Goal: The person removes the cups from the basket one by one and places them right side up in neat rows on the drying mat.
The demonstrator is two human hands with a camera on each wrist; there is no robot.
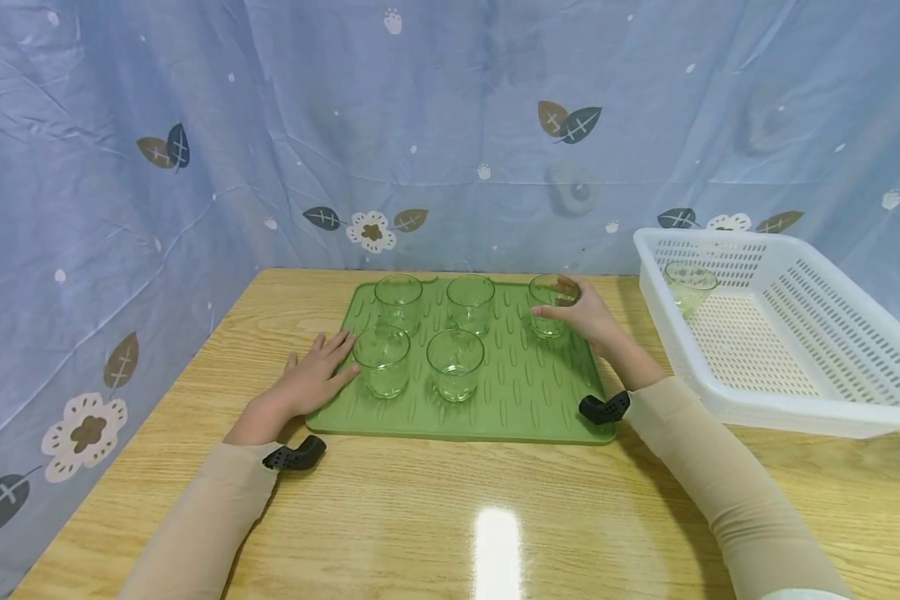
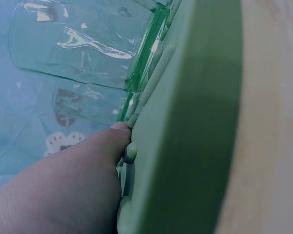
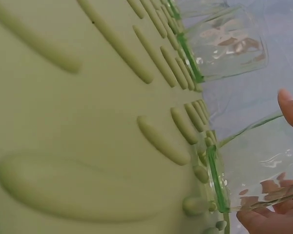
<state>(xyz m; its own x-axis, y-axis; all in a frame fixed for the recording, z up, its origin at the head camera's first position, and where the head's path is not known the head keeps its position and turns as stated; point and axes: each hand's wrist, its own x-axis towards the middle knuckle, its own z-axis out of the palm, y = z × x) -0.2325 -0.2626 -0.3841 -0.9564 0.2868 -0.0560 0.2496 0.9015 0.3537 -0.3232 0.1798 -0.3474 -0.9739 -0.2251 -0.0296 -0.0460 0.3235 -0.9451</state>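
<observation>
A green ribbed drying mat (image 1: 525,417) lies on the wooden table with several clear glasses upright on it. At its back right corner my right hand (image 1: 591,317) holds a glass (image 1: 546,323), thumb on the near side and fingers round the far side. In the right wrist view, that glass's base (image 3: 217,180) appears to stand on the mat's ridges. My left hand (image 1: 309,385) rests with spread fingers on the mat's left edge. Its thumb is close beside the front left glass (image 1: 384,371); whether they touch, I cannot tell.
To the right stands a white perforated plastic basket (image 1: 787,407) with one glass (image 1: 690,292) at its left side. Behind the table hangs a blue patterned cloth (image 1: 480,125). Other glasses, such as the front middle one (image 1: 456,371), stand left of my right hand.
</observation>
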